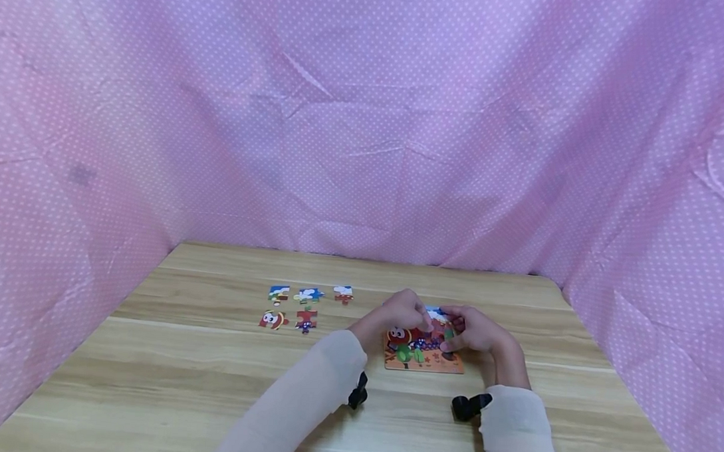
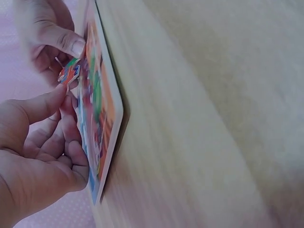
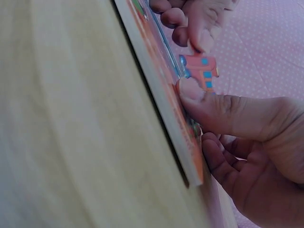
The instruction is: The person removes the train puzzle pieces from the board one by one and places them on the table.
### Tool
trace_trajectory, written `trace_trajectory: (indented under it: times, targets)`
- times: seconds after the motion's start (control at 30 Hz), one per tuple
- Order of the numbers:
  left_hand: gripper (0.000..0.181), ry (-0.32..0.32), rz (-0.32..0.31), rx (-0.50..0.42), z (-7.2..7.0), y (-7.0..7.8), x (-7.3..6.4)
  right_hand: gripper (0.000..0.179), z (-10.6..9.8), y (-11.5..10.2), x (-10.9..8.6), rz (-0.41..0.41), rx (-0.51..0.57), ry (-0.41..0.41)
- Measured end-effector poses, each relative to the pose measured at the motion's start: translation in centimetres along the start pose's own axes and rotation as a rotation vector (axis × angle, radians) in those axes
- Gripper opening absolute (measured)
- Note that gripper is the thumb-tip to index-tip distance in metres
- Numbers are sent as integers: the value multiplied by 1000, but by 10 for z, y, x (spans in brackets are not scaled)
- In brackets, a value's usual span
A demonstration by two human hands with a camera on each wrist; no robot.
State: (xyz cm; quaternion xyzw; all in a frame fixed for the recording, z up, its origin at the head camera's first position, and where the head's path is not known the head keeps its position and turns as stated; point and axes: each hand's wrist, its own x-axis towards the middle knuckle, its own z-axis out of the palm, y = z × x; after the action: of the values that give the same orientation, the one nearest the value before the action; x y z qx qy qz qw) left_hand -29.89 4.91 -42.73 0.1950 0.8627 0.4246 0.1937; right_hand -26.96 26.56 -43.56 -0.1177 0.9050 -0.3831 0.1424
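Note:
A picture puzzle board (image 1: 423, 362) with an orange lower strip lies between the two hands. My left hand (image 1: 405, 310) reaches over its far left part, pinching a small red puzzle piece with blue squares (image 3: 207, 64) between thumb and index finger. The piece stands on edge over the board, tilted up. On the board's right part is my right hand (image 1: 477, 332), its thumb (image 3: 223, 111) stretched over the surface, tip beside the held piece. The right index finger reaches toward the far edge, while the other right fingers bend at the board's side.
Several loose puzzle pieces lie in two rows to the left, among them a red one with eyes (image 1: 273, 320) and a blue one (image 1: 308, 295). The wooden table (image 1: 214, 354) meets pink dotted cloth (image 1: 364, 153) at its back and sides.

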Motion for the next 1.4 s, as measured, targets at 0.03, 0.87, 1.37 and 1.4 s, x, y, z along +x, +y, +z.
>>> trace_trajectory:
  times: [0.03,0.87,1.37,1.4]
  targets:
    - [10,-1,0,-4,-1,0,0,86,0,0,0,0,-2,1]
    - [9,26,-23,-38,-66,-33,-27,82,4,-2,-3,40,-7,36]
    - [4,36,0,-40,-106,-68,-58,82,4,-2,0,56,-11,46]
    - [3,37,-3,-43,-108,-70,-59,82,4,-2,0,58,-10,46]
